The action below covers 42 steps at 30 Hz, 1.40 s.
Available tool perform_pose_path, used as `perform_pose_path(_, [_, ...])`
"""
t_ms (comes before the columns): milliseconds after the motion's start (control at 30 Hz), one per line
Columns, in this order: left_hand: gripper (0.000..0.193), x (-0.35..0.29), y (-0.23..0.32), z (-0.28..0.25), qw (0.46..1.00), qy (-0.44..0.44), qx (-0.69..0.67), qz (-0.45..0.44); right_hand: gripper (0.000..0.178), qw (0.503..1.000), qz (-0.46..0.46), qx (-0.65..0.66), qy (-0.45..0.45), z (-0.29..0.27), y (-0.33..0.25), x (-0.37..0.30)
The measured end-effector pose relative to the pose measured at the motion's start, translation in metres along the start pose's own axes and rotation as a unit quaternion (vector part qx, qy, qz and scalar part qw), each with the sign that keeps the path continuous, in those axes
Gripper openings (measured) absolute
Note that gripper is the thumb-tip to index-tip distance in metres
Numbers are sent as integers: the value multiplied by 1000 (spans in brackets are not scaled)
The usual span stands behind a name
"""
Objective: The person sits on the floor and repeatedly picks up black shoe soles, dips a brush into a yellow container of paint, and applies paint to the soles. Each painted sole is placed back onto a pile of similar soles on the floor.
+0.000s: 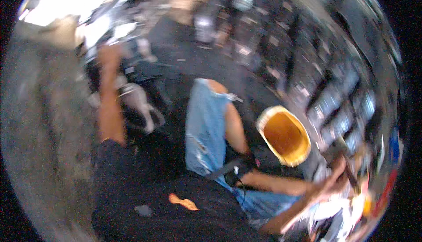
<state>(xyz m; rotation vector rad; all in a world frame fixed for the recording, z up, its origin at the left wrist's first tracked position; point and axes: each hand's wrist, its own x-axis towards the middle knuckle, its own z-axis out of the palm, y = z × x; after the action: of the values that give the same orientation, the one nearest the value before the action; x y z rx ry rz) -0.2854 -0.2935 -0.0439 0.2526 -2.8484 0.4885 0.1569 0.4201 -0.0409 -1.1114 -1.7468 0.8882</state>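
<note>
Yellow-rimmed tub [304, 141], brown inside, right of the denim-covered knee [203, 123] in the head view. Heavy blur. Right hand [335, 176] at a dark strip [351, 178]; can't tell if gripped, or finger opening. Left hand [107, 51] upper left, near pale things [140, 103]; grip unreadable, can't tell. Dark items [281, 44] across the top.

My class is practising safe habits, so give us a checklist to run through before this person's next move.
1. Picture sharp: not ok, heavily blurred.
2. Mouth of the yellow-rimmed container uncovered: ok, brown inside.
3. Right hand out of the container: ok, lower right of it.
4. Right hand's grip firm: cannot tell, blurred.
5. Left forearm away from the container: ok, far left.
</note>
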Motion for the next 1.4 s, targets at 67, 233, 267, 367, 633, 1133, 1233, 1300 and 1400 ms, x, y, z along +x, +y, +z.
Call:
perform_pose_path(67, [94, 7, -42, 11, 978, -113, -38, -170, 31, 992, 5, 5, -123, 12, -27, -37])
perform_pose_path(233, [76, 37, -46, 103, 969, -137, 60, -198, 23, 924, -122, -167, -321, 35, -42, -55])
perform_pose_path(267, [63, 50, -25, 106, 972, -130, 54, -189, 22, 929, -132, -181, -294, 27, -36, -62])
perform_pose_path(367, [65, 67, -179, 91, 939, -79, -260, -212, 21, 909, -231, -144, -316, 42, -5, -70])
perform_pose_path(633, [46, -72, -60, -84, 794, 15, -595, -125, 24, 987, 47, 40, -151, -29, 11, -28])
perform_pose_path(1133, [60, -358, 227, -181, 643, -358, -666, 122, 30, 754, 337, 521, -215, -26, -11, -1])
perform_pose_path(1233, [65, -362, 267, -173, -20, -612, -790, 21, 29, 838, 191, 425, -285, -6, -51, -17])
perform_pose_path(1300, [68, -378, 285, -190, 30, -594, -803, -43, 25, 885, -44, 295, -358, 11, -78, -48])
perform_pose_path(1400, [71, -396, 292, -190, 13, -603, -794, -72, 38, 870, -378, 141, -283, 32, -97, -71])
